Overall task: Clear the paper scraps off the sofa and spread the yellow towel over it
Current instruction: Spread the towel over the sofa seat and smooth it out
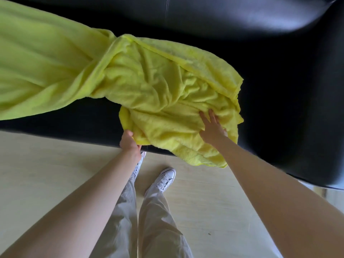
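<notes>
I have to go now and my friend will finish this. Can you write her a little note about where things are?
Left hand: grips the near edge of the yellow towel at the sofa's front.
Right hand: flat on the towel, fingers straight, no grip.
Towel: on the black sofa, stretched out to the left, bunched and wrinkled in the middle, one corner hanging over the front edge.
Done: no paper scraps show on the sofa.
Left: pull the bunched part flat and cover the bare right side.

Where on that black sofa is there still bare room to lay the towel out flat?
Bare seat shows right of the bunched yellow towel, toward the sofa arm, and in a strip along the front edge left of the left hand. The middle is crowded: crumpled folds under the right hand, one corner hanging over the front.
</notes>
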Demonstrator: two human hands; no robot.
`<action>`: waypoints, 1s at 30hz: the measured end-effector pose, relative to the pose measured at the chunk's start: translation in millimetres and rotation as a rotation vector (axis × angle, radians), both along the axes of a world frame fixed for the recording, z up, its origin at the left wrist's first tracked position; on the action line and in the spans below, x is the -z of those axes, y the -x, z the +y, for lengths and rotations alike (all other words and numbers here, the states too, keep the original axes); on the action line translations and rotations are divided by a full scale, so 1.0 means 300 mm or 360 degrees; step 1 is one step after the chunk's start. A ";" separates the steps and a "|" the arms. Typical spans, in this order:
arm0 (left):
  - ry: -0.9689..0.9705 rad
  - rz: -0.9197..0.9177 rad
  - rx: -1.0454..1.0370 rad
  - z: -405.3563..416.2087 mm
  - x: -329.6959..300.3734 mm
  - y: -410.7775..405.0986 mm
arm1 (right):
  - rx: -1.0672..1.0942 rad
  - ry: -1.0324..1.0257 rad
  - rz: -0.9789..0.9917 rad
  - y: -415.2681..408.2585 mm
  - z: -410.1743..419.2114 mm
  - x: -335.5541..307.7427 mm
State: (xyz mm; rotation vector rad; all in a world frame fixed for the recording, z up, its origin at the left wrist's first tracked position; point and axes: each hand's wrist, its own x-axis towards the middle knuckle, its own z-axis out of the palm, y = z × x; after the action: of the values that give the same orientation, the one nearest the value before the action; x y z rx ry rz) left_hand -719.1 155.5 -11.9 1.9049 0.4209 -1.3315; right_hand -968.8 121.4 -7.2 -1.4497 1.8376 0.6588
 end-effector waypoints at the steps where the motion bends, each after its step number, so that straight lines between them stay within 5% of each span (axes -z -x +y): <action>1: -0.0084 -0.0106 0.0093 0.022 0.014 -0.023 | 0.0049 -0.0006 0.0022 0.009 -0.013 -0.002; 5: -0.0301 -0.0271 0.0388 0.108 0.076 -0.125 | 0.0284 -0.0035 0.0093 0.047 -0.095 0.003; 13: -0.0123 -0.0347 0.1235 0.114 0.077 -0.123 | 0.0421 0.0001 0.0159 0.059 -0.188 -0.008; 22: -0.0505 -0.0596 0.1220 0.091 0.067 -0.115 | 0.0393 -0.0098 0.0193 0.096 -0.189 0.002; 26: -0.0411 -0.1244 0.1508 0.083 0.060 -0.087 | 0.0401 -0.0014 0.0188 0.117 -0.220 -0.009; 30: 0.0145 -0.1863 0.2119 0.059 0.046 -0.030 | 0.0451 0.0084 0.0172 0.139 -0.258 -0.013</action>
State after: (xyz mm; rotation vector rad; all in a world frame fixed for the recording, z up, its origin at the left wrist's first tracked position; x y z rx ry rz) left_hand -710.0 173.3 -25.8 2.4914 -1.6587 -0.5335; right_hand -1010.4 43.9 -3.3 -1.1736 2.1079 0.5591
